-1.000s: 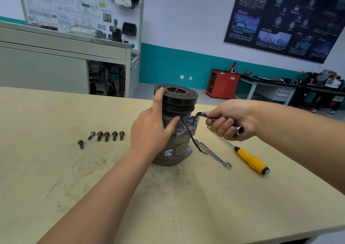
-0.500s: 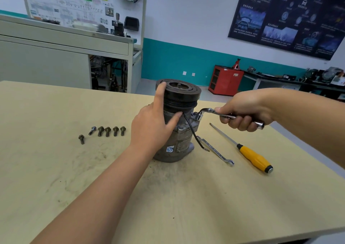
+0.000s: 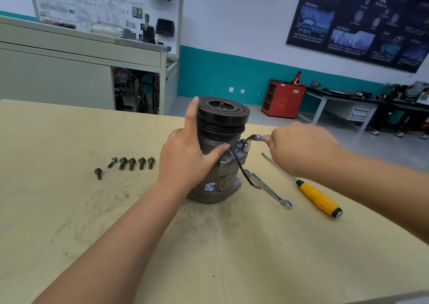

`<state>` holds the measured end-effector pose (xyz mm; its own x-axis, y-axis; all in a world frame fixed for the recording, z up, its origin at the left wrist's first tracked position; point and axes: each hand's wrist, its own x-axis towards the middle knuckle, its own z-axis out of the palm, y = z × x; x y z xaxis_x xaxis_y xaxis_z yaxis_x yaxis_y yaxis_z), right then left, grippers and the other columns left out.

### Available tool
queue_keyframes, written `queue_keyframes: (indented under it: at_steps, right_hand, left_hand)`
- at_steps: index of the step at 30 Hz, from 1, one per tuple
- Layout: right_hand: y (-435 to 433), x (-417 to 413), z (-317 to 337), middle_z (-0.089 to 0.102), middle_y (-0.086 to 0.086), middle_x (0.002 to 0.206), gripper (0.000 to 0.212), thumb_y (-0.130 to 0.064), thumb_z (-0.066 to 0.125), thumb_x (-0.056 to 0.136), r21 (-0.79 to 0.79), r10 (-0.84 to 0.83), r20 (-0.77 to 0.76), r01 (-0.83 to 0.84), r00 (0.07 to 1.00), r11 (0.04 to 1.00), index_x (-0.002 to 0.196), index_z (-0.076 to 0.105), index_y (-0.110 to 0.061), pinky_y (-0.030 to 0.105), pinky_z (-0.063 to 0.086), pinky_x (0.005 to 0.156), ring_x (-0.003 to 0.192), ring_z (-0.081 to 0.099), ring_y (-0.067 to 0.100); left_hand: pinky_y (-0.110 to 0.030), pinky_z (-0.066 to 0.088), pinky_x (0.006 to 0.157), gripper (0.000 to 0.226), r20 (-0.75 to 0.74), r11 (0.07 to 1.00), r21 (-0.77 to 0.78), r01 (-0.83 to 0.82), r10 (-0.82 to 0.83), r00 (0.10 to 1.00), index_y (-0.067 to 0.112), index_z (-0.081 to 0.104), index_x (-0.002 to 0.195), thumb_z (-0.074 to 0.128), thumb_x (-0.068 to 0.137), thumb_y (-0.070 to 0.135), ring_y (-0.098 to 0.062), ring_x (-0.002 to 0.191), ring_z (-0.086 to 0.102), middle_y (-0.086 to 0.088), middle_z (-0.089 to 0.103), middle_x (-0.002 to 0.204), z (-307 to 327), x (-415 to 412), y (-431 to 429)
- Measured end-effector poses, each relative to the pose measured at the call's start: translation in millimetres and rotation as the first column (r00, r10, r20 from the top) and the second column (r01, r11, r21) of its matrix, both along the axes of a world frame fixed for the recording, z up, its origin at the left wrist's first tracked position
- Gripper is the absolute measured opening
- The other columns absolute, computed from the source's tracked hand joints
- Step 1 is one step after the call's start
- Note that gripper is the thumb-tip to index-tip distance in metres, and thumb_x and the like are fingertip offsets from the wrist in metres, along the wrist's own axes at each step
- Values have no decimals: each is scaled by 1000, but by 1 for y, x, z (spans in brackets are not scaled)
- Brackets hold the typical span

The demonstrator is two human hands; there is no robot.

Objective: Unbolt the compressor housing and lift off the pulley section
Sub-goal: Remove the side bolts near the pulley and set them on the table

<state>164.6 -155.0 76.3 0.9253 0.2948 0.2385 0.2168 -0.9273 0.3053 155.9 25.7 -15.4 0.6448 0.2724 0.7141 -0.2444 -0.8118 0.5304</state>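
The compressor (image 3: 216,171) stands upright near the middle of the pale, beige desk (image 3: 69,222), on a patch of dark, greasy smudges. Its top is a black, round pulley (image 3: 224,115) with ribbed grooves on the side and concentric rings round a small metal hub; below it sits the dull grey cast-metal housing (image 3: 228,178), rough and stained. The housing carries a small blue and white sticker (image 3: 210,186) whose writing is too small to read. The left hand (image 3: 185,157) grasps the compressor from the left, the index finger lying straight up the pulley's side and the thumb pressed across the housing. The right hand (image 3: 299,148) is closed round the handle of a shiny, bent socket wrench (image 3: 250,141), whose socket sits on the housing's right flange. A thin black wire (image 3: 241,169) curves down from the housing to the desk. Beside it lie a flat chrome spanner (image 3: 269,188) with stamped marks that cannot be read, and a screwdriver (image 3: 318,198) with a smooth yellow handle and black cap. To the left lie 6 dark, flanged bolts (image 3: 131,163), 5 in a row and 1 apart. A dark poster (image 3: 362,17) on the wall bears white writing, too blurred to read.
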Motion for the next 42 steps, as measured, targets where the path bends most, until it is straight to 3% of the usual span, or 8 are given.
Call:
queue_keyframes:
  at_steps: [3, 8, 14, 19, 23, 29, 36, 42]
  right_hand:
    - [-10, 7, -10, 47, 1, 61, 37, -39, 23, 102, -47, 45, 89, -41, 995, 998, 73, 37, -20, 24, 36, 44, 53, 47, 16]
    - [-22, 19, -11, 49, -1, 59, 51, -50, 13, 99, -143, 147, 102, -132, 984, 981, 64, 39, -22, 27, 41, 47, 53, 49, 15]
    - [-35, 25, -3, 42, -5, 55, 55, -62, -9, 77, -182, 306, 41, -294, 951, 938, 62, 30, -26, 26, 21, 45, 50, 37, 7]
    - [-43, 43, -12, 37, -5, 50, 54, -66, -9, 74, -99, 481, 43, -475, 876, 874, 62, 30, -29, 26, 22, 46, 47, 35, 7]
    - [-47, 67, -19, 37, -4, 51, 68, -66, 2, 79, 0, 564, 46, -565, 825, 825, 72, 51, -18, 29, 27, 49, 50, 40, 15]
    - [-41, 81, -11, 38, -10, 59, 63, -64, 12, 81, 147, 633, 31, -630, 773, 762, 77, 52, -15, 27, 31, 53, 57, 38, 5]
    - [-46, 57, -9, 42, -7, 59, 64, -68, 2, 74, 58, 505, 75, -509, 860, 859, 75, 47, -22, 31, 32, 52, 56, 40, 7]
    - [-47, 27, -7, 49, -6, 58, 48, -67, 16, 75, 419, 456, 39, -429, 889, 800, 66, 44, -29, 28, 34, 52, 57, 45, 8]
  left_hand:
    - [-43, 46, 95, 115, -87, 997, -82, -4, -3, 996, 36, -7, 150, 68, 68, 66, -33, 121, 54, -8, 61, 129, 2, 1, 2]
    - [-27, 41, 82, 99, -138, 989, -147, 32, -53, 989, 24, 29, 146, 75, 66, 61, -24, 115, 59, 2, 63, 127, 3, 6, 4]
    - [-18, 37, 83, 97, -155, 957, -241, 164, -205, 966, 31, 36, 143, 75, 60, 61, -8, 110, 56, 12, 61, 120, 5, 8, 20]
    - [-12, 37, 83, 100, -152, 900, -314, 304, -363, 919, 39, 43, 137, 64, 45, 71, 0, 108, 52, 24, 54, 112, 8, 10, 36]
    - [-6, 37, 82, 80, -131, 906, -284, 313, -360, 924, 51, 41, 125, 75, 54, 68, 14, 100, 51, 35, 52, 107, 5, 9, 35]
    - [-9, 40, 82, 88, -105, 921, -260, 291, -326, 939, 41, 45, 135, 74, 57, 70, 11, 102, 53, 26, 57, 111, 1, 10, 35]
    - [-13, 40, 82, 82, -75, 935, -236, 265, -290, 954, 36, 49, 133, 73, 59, 64, 14, 100, 50, 28, 55, 114, 2, 8, 32]
    - [-2, 32, 75, 82, -37, 962, -178, 208, -217, 975, 30, 53, 129, 61, 58, 71, 2, 102, 48, 29, 48, 105, 2, 4, 29]
